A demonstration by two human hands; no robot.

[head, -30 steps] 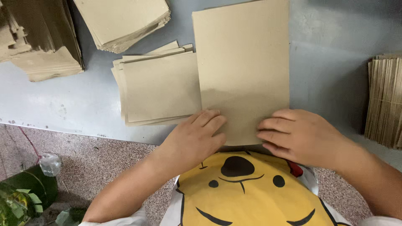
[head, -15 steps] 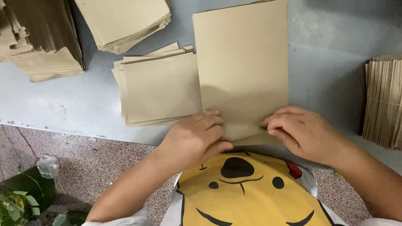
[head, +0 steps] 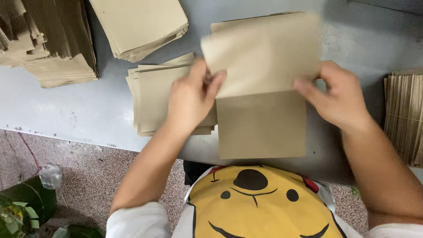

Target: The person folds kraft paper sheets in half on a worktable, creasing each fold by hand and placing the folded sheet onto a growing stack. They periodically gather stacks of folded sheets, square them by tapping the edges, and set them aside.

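Note:
A tan paper sheet [head: 262, 83] lies on the grey table [head: 66, 110] in front of me, its near half folded up and over toward the far edge. My left hand [head: 191, 99] pinches the left edge of the raised flap between thumb and fingers. At the flap's right edge, my right hand [head: 337, 97] grips it the same way. The lower part of the sheet stays flat on the table near my chest. A low stack of folded tan sheets [head: 152, 99] sits just left of it, partly under my left hand.
A taller pile of tan sheets [head: 141, 24] lies at the back. A messy heap of brown paper [head: 44, 44] fills the far left. Upright brown sheets [head: 403, 114] stand at the right edge. Below the table's edge: speckled floor, a plastic bottle [head: 50, 174] and green leaves [head: 17, 211].
Both hands were pressing the sheet's near edge by my chest. They have since lifted that edge and carried it away from me, folding the sheet over itself.

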